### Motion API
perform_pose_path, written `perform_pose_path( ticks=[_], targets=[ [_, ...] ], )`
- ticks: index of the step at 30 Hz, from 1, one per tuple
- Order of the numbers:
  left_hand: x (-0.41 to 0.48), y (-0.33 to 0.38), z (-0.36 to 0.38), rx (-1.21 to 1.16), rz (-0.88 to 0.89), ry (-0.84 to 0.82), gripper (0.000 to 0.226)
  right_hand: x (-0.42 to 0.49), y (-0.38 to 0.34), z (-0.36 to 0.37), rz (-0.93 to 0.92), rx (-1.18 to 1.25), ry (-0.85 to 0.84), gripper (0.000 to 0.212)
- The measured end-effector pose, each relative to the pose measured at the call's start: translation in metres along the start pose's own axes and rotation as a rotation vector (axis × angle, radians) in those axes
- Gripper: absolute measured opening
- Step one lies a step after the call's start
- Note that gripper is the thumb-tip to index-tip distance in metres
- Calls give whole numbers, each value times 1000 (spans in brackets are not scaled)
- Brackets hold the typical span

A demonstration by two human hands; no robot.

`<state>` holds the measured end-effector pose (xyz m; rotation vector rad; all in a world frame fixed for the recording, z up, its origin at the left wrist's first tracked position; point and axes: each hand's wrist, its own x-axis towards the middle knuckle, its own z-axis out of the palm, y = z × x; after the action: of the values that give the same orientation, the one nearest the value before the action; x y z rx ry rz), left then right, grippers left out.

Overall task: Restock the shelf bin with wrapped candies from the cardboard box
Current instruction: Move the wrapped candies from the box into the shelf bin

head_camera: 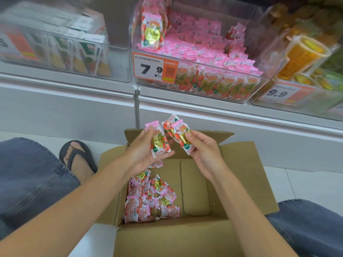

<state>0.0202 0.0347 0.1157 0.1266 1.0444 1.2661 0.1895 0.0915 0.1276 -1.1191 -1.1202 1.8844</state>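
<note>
your left hand and right hand each hold pink wrapped candies at centre frame; the clear plastic shelf bin sits straight above, right hand nearer.

Glossy plastic candies, matt cardboard box

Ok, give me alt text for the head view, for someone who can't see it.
The left hand holds one wrapped candy and the right hand pinches two candies above an open cardboard box on the floor. A pile of candies lies in the box's left side. Above, the clear shelf bin holds many of the same pink packs.
</note>
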Motion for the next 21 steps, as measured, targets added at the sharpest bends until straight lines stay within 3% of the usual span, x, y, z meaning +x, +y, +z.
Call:
perform_pose_path(
  ticks=[4,8,10,14,18,21],
  targets=[
    [0,12,-5,64,-125,-154,68,0,-6,-4,-41,-341,-137,30],
    [-8,18,-13,334,-210,-337,51,1,-21,-7,-113,-640,-362,28],
    [-8,15,-15,297,-205,-336,48,1,-18,-1,-160,-628,-266,21],
    [1,9,-18,58,-69,-215,55,7,2,2,-167,-414,134,7],
    [11,-1,-18,15,-5,-122,50,6,15,9,103,-18,94,15],
    [8,-13,-14,30,-49,-184,43,6,37,18,34,-190,178,19]
  ],
)
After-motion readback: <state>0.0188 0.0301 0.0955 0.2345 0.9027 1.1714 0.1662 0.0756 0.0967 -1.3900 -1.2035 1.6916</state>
